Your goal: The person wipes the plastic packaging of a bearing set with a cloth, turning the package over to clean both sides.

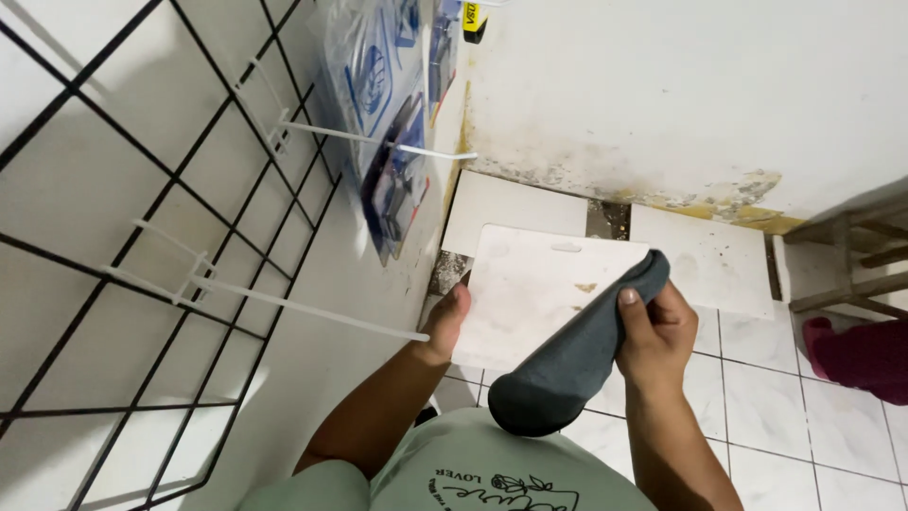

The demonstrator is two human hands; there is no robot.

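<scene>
My left hand grips the left edge of a flat white card-like board with a hang slot near its top and brownish stains on its face. My right hand is closed on a dark grey cloth, a sock-like piece, and presses its upper end against the board's right side. The cloth hangs down toward my light green shirt. The board's lower right part is hidden behind the cloth.
A black wire grid panel with white pegs covers the wall at left; several clear blue-printed packages hang there. The stained white wall meets white floor tiles. A wooden frame and maroon cloth sit right.
</scene>
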